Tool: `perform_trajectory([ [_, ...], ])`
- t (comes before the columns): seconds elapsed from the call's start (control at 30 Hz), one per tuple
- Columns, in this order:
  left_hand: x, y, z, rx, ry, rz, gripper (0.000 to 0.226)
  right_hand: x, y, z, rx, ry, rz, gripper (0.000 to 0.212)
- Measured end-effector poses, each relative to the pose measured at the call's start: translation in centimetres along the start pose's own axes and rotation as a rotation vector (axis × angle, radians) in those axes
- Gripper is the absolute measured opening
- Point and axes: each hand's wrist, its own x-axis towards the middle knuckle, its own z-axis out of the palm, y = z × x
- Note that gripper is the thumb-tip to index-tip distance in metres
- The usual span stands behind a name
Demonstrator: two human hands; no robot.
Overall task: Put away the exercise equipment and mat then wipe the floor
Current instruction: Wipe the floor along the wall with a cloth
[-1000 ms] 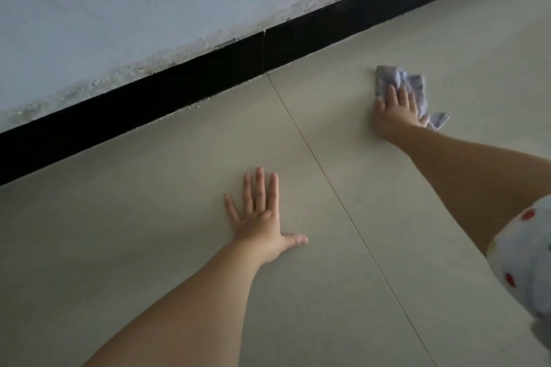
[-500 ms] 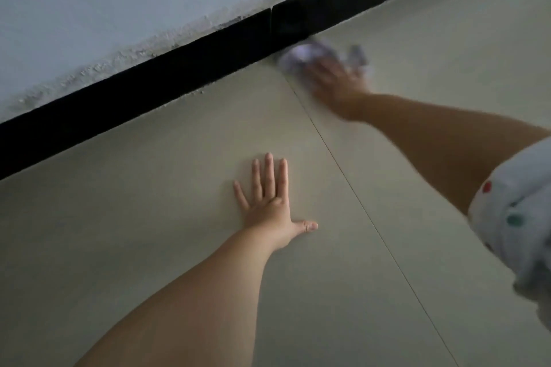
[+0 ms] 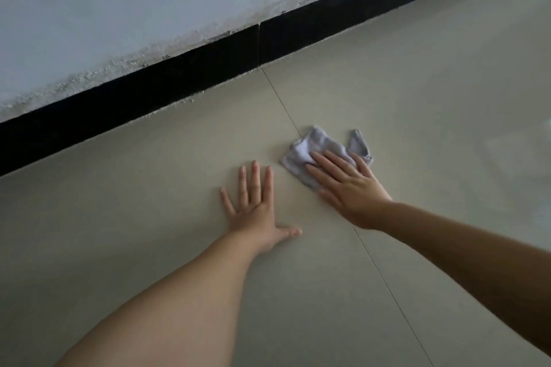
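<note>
As right hand [image 3: 348, 188] flattens it, cloth [image 3: 316, 155] crumpled

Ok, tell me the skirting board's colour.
Black, running under the white wall; the skirting board shows in the head view.

Pale beige tiled floor [image 3: 149, 188], thin grout line [image 3: 387, 286], black skirting board [image 3: 179, 80], scuffed white wall [image 3: 119, 9]

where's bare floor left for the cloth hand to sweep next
Bare floor lies right of the cloth, up to the black skirting. Crowded only at centre, where the left hand sits beside the right hand.
</note>
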Motion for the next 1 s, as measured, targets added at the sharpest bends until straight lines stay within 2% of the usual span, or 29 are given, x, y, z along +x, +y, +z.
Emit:
perform_trajectory([
  [0.03,0.1,-0.1,0.0,0.001,0.001,-0.001,0.131,-0.7,2.3,-0.1,-0.030,0.002,0.034,0.058],
  [0.07,0.0,-0.1,0.0,0.004,-0.003,0.001,0.131,-1.1,5.1,-0.2,-0.031,0.057,0.146,0.058],
  [0.1,-0.1,-0.1,-0.1,0.008,-0.006,0.004,0.131,-1.4,7.7,-0.7,0.027,0.091,0.349,0.058],
  [0.17,-0.1,-0.1,-0.1,0.013,0.001,0.010,0.131,-2.0,11.3,-2.1,0.260,0.054,0.797,0.057],
  [0.2,-0.1,0.0,-0.1,0.014,0.005,0.010,0.131,-2.3,11.6,-2.5,0.334,0.035,0.918,0.058],
  [0.23,0.0,0.0,-0.1,0.014,0.008,0.008,0.131,-2.6,10.8,-2.6,0.326,0.032,0.954,0.057],
  [0.3,0.1,0.0,-0.2,0.018,0.009,0.004,0.131,-3.3,6.7,-1.8,0.279,-0.020,0.861,0.060],
  [0.37,0.2,0.0,-0.1,0.021,0.018,-0.002,0.132,-5.3,0.4,0.7,0.171,-0.069,0.616,0.065],
  [0.47,0.4,-0.1,0.1,0.029,0.045,0.000,0.132,-11.5,-9.2,5.5,0.014,-0.050,0.233,0.067],
  [0.53,0.3,-0.3,0.2,0.037,0.054,-0.003,0.130,-14.3,-10.7,6.8,-0.036,-0.123,0.017,0.066],
  [0.6,0.3,-0.6,0.1,0.042,0.055,0.001,0.128,-14.6,-8.1,6.2,-0.087,-0.170,-0.119,0.057],
  [0.67,0.3,-0.8,-0.2,0.048,0.040,0.011,0.127,-13.6,-3.9,4.7,-0.090,-0.189,-0.014,0.057],
  [0.73,0.3,-0.9,-0.2,0.057,0.031,0.017,0.126,-11.9,1.8,3.0,0.005,-0.112,0.323,0.064],
  [0.77,0.3,-0.9,-0.2,0.060,0.025,0.017,0.126,-10.7,4.7,1.8,0.081,-0.156,0.511,0.066],
  [0.83,0.2,-0.9,-0.1,0.059,0.014,0.021,0.125,-8.1,8.7,-0.9,0.263,-0.229,0.723,0.064],
  [0.9,0.2,-0.9,-0.1,0.060,0.009,0.032,0.124,-5.6,9.3,-2.4,0.355,-0.245,0.808,0.063],
  [1.0,0.3,-1.0,-0.3,0.025,-0.004,0.052,0.111,-4.4,3.9,-2.6,0.391,-0.251,0.895,0.065],
])
